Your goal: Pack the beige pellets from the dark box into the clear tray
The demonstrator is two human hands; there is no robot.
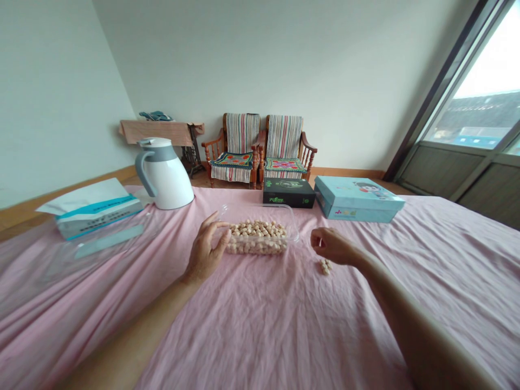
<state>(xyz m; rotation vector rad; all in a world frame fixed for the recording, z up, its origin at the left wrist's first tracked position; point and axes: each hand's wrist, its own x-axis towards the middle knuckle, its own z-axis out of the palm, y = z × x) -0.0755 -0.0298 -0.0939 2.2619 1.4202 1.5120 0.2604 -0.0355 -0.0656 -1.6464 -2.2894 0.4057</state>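
A clear plastic box (293, 230) stands on the pink cloth, holding many small round beige pieces (260, 229) that look like chickpeas or little biscuits. My left hand (206, 244) grips the box at its left end, thumb at the front and fingers along the rim. To the right of the box, my right hand (331, 244) is closed just above the cloth, fingers curled inward. Whatever its fingertips hold, if anything, is hidden. Directly below that hand lies a small pile of the same beige pieces (325, 267).
Behind the box sit a black box (288, 194) and a light blue box (359, 203). At the left are a white and grey jug (168, 179) and a tissue pack (99, 214). Folds run through the pink cloth (260, 330). Two wooden chairs (242, 146) stand against the wall.
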